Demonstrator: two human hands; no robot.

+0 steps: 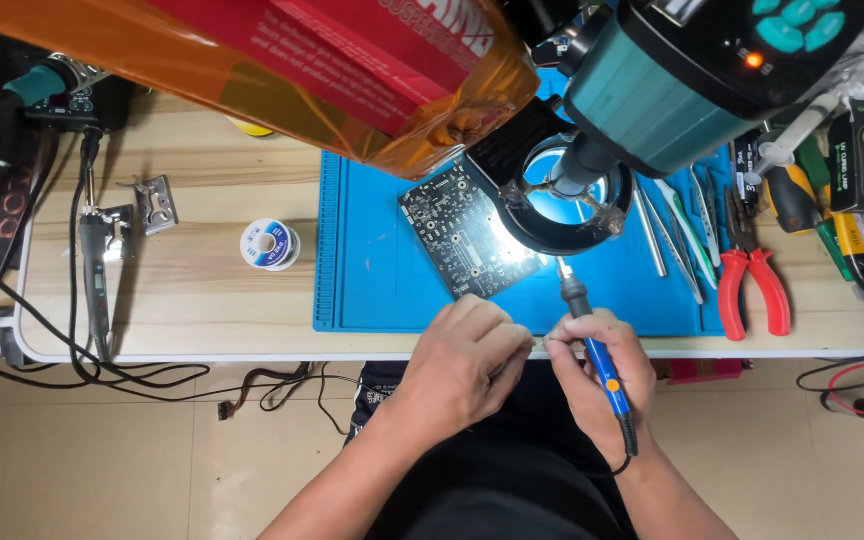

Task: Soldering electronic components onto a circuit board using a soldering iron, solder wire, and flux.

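My right hand (597, 375) grips a blue-handled soldering iron (587, 325) like a pen, its tip pointing up toward the lit corner of a dark circuit board (452, 225). The board lies tilted on a blue work mat (372, 290), partly under a black ring light (562, 215) of a teal microscope head (682, 80). My left hand (467, 360) rests at the table's front edge just below the board, fingers curled; whether it holds anything I cannot tell.
A solder spool (270, 244) sits left of the mat. Red-handled pliers (752, 280), tweezers and screwdrivers lie at the right. A second iron on a stand (97, 260) and cables hang at the left. An orange translucent bag (252, 70) fills the top.
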